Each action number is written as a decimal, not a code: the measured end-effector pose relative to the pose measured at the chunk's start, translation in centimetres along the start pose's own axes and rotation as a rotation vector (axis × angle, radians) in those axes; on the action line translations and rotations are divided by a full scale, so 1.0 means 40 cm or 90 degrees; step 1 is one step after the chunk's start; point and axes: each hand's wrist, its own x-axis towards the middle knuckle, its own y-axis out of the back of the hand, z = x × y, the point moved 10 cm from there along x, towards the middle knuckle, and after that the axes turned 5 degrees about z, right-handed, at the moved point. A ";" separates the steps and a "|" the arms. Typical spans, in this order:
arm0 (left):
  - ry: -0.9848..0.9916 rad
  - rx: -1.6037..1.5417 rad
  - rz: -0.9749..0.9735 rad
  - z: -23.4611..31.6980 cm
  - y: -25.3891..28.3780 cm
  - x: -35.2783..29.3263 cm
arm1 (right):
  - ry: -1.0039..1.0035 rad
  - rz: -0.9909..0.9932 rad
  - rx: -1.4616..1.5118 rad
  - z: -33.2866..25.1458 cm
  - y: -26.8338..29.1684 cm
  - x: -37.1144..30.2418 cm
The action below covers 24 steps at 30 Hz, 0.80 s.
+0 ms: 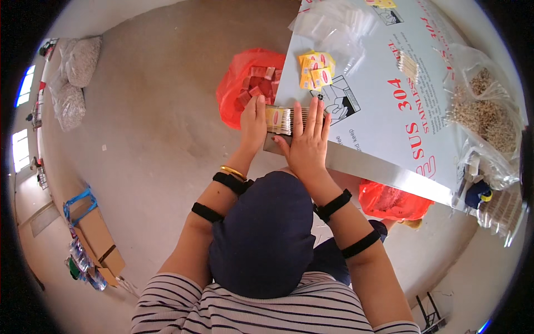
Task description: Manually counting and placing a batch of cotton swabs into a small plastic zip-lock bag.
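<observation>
Head view: right hand (pixel 311 131) lies palm down with fingers straight and somewhat spread, flat over a row of thin sticks rather than closed round them; left hand (pixel 253 125) stands at the opposite end, fingers extended and close together along the side of the swab pack (pixel 281 121) (whether any fingertip curls underneath cannot be told from this angle). The pack sits between the two hands at the near left corner of the table (pixel 370 100), white tips lined up beside a yellow printed card. Judged handling: keep the left hand as a firm upright stop, let the right palm press lightly and evenly so the sticks stay parallel in one layer, and avoid a hard sideways push, which could skew the tips or slide the card. The corner leaves little support, so pressure is probably best kept inward from the edge. Further out: loose yellow cards (pixel 316 70) just beyond the hands, clear plastic sleeves (pixel 336 25) behind them, a small bundle of swabs (pixel 408 67) to the right, and a red bag (pixel 227 92) beside the table's left edge.
</observation>
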 end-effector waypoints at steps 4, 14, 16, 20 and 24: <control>0.002 0.016 -0.016 0.009 -0.005 -0.002 | -0.006 0.001 0.003 0.007 -0.004 -0.004; -0.020 0.069 0.005 0.031 0.013 0.000 | -0.002 0.001 -0.018 0.003 -0.004 -0.002; -0.015 0.061 0.000 0.031 0.014 -0.001 | -0.001 0.004 -0.019 0.004 -0.004 -0.002; -0.019 0.049 0.013 0.036 0.018 -0.003 | -0.003 0.008 -0.009 -0.001 -0.004 0.000; -0.017 0.054 0.034 0.039 0.019 -0.008 | -0.009 0.004 -0.011 -0.007 -0.003 -0.002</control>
